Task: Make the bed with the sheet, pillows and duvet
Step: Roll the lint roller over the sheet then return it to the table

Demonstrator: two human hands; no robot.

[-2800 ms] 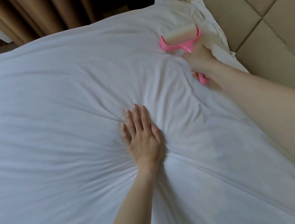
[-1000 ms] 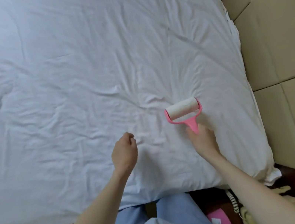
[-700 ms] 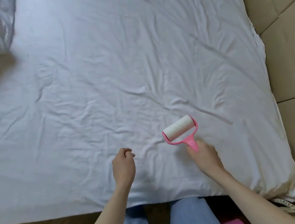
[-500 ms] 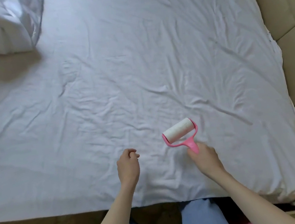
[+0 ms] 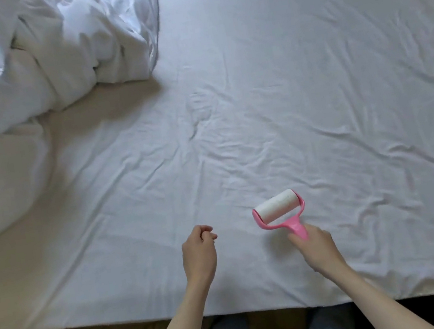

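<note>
Right hand (image 5: pixel 314 248) clamps the lint roller (image 5: pixel 278 209), left hand (image 5: pixel 199 253) curled empty; duvet (image 5: pixel 47 49) looks soft, bulky, so probably grab it by an edge.

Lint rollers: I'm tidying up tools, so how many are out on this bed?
1. The pink lint roller is near the sheet's front edge, handle held by the right hand. The bunched duvet could hide others.

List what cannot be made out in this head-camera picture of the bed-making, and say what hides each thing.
- Lint roller handle end: covered by the right hand.
- Left hand fingers: curled under, so their tips are hidden.
- Duvet: cut off by the top and left edges.
- Sheet: its right side runs past the frame edge.
- Pillows: none identifiable.
</note>
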